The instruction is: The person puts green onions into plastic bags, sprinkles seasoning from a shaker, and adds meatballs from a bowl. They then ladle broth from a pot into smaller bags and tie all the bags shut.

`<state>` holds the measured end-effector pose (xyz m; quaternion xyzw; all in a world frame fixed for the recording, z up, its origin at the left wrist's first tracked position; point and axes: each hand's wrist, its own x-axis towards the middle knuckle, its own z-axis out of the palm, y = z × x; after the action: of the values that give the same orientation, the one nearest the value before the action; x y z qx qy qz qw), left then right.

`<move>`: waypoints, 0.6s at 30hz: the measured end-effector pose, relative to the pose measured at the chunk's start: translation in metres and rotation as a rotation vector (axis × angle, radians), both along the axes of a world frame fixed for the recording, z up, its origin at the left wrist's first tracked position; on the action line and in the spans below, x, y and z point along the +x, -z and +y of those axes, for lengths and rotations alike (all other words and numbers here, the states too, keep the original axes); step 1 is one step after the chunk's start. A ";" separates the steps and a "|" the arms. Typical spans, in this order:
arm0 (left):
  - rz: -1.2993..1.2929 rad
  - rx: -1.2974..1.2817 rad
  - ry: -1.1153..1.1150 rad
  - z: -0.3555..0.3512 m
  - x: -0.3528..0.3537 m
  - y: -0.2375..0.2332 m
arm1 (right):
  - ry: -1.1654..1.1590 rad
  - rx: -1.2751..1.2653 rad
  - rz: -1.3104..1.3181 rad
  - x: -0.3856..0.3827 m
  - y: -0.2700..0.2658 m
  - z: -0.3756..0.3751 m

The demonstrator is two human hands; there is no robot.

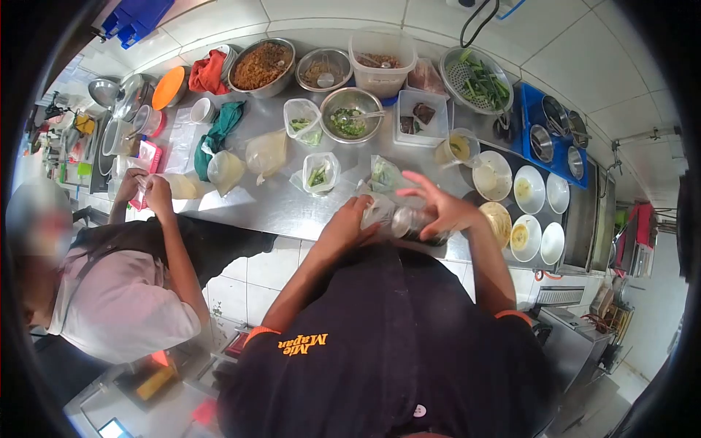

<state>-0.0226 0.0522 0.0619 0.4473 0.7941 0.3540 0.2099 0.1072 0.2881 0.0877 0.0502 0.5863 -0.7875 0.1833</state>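
Note:
My left hand (349, 223) is closed on the edge of a clear plastic bag (378, 210) at the table's front edge, close to my apron. My right hand (444, 207) is beside it with fingers spread, over shiny clear plastic (409, 221) with something dark beneath; whether it touches this is hard to tell. Just behind the hands lies another bag with green contents (384, 174). To the left stands an open plastic bag of chopped greens (320, 174).
A co-worker's hands (150, 191) work at the left. Steel bowls, including one of chopped greens (350, 128), line the back. White bowls (527, 191) stand at the right, beside a blue tray (531, 109). Tied bags of liquid (225, 171) lie left of centre.

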 end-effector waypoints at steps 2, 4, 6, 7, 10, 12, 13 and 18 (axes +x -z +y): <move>-0.104 -0.003 -0.076 0.001 0.005 0.007 | -0.001 0.075 -0.080 0.007 0.009 -0.013; -0.283 -0.026 -0.175 0.004 0.010 -0.013 | 0.059 0.043 -0.001 0.003 0.029 -0.027; -0.437 0.006 -0.254 -0.001 0.013 -0.012 | 0.083 0.010 0.009 0.001 0.045 -0.036; -0.499 0.058 -0.280 -0.004 0.013 0.003 | 0.078 0.000 -0.017 -0.004 0.049 -0.035; -0.708 0.253 -0.352 -0.009 0.015 0.025 | 0.066 0.039 -0.055 -0.008 0.053 -0.033; -0.711 0.350 -0.356 -0.009 0.018 0.029 | 0.040 0.108 -0.063 -0.010 0.051 -0.035; -0.714 0.356 -0.348 -0.007 0.020 0.028 | 0.020 0.156 -0.064 -0.011 0.049 -0.036; -0.573 0.200 -0.376 0.002 0.032 0.007 | -0.099 0.488 0.049 -0.011 0.029 -0.038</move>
<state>0.0097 0.0542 0.0546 0.1944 0.7328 0.5735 0.3105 0.0962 0.2496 0.0589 0.0449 0.7651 -0.6137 0.1896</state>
